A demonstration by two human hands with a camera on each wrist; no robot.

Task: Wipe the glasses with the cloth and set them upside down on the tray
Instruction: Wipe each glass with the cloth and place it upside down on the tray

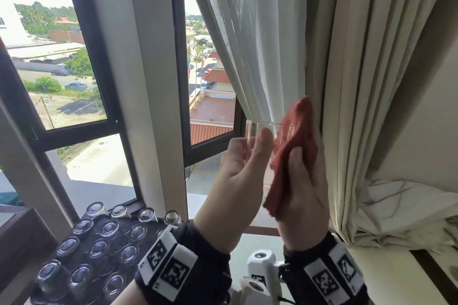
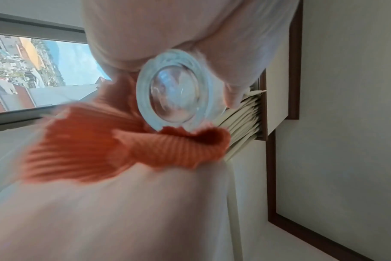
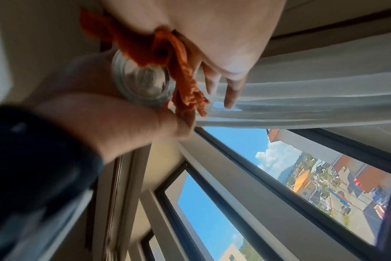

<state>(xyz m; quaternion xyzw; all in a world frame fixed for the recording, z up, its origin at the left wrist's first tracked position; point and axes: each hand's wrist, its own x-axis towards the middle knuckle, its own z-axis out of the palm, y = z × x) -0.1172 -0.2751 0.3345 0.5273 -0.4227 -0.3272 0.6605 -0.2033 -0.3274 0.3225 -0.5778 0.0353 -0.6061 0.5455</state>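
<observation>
My left hand [image 1: 250,146] grips a clear glass [image 1: 252,129] upright in front of the window, thumb on its near wall. My right hand [image 1: 302,176] presses a red-orange cloth [image 1: 297,131] against the glass's right side, thumb on the cloth. The cloth covers that side up past the rim. From the left wrist view I see the glass's thick round base [image 2: 174,91] above the cloth [image 2: 123,146]. The right wrist view shows the base [image 3: 143,83] half covered by the cloth [image 3: 172,53]. A dark tray [image 1: 146,245] lies at the lower left.
Several glasses [image 1: 109,228] stand upside down in rows on the tray. A sheer white curtain [image 1: 247,44] and a heavy beige curtain [image 1: 371,82] hang just behind and to the right of my hands. The dark window frame [image 1: 181,82] and the sill are in front.
</observation>
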